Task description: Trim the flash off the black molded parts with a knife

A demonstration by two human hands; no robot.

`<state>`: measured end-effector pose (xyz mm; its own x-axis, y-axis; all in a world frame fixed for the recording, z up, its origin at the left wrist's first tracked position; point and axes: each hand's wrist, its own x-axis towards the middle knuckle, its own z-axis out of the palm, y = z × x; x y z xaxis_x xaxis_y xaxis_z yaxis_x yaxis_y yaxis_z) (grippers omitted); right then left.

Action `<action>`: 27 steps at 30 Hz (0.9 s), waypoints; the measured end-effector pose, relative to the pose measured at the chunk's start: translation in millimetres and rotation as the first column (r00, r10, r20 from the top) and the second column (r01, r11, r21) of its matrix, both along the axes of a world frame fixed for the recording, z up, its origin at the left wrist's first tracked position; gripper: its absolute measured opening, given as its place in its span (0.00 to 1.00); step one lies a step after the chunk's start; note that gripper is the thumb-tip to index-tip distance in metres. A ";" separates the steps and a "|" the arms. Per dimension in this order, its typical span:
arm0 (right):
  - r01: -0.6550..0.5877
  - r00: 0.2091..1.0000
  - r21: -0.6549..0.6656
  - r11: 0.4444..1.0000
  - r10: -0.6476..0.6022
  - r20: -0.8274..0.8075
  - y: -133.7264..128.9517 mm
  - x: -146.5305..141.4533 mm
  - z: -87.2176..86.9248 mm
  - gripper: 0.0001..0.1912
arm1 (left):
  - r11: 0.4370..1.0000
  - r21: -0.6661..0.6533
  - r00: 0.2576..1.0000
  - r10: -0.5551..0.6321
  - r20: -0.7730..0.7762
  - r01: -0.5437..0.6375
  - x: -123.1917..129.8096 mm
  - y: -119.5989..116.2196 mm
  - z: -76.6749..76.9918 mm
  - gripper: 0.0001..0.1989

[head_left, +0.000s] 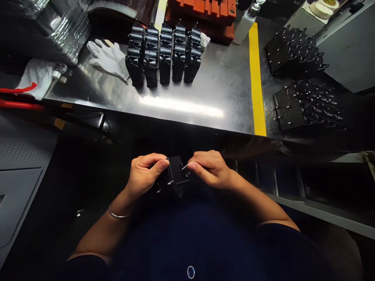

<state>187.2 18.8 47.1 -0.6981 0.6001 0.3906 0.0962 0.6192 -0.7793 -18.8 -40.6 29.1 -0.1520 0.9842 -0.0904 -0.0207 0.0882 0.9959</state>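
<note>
Between both hands (145, 175) (209, 169), black housing (175, 175) (pinched)

Left hand (144, 175) holding a black plastic block (175, 173), right hand (209, 168) pinching a thin metal pin (184, 167)

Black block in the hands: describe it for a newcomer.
Below the edge of the steel workbench, apart from the rows of black parts on top, is a small black block. Only it is held, in the left hand, with a thin metal pin at its side pinched by the right hand.
</note>
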 end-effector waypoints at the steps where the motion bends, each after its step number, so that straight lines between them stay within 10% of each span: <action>1: -0.001 1.000 0.012 1.000 0.001 0.002 -0.3 -0.1 -0.4 0.12 | 1.000 0.005 1.000 -0.001 -0.002 0.001 -0.1 -0.3 -0.8 0.17; 7: -0.096 0.991 -0.143 0.985 0.108 0.081 4.4 5.8 4.4 0.17 | 0.999 0.046 1.000 -0.025 0.001 0.025 2.4 -1.1 1.1 0.14; 11: -0.362 0.922 -0.423 0.831 0.387 -0.028 10.3 11.5 7.1 0.25 | 0.993 0.096 0.998 -0.065 -0.022 0.067 3.2 0.4 4.0 0.12; 17: -0.156 0.976 -0.030 0.987 0.159 0.151 7.4 8.0 7.1 0.26 | 0.986 0.153 0.996 -0.062 -0.056 0.070 1.9 3.8 4.1 0.11; 27: 0.007 0.968 0.348 0.937 -0.094 0.234 0.4 2.9 4.8 0.29 | 0.995 -0.069 0.992 0.078 0.102 -0.072 13.1 0.1 -5.8 0.19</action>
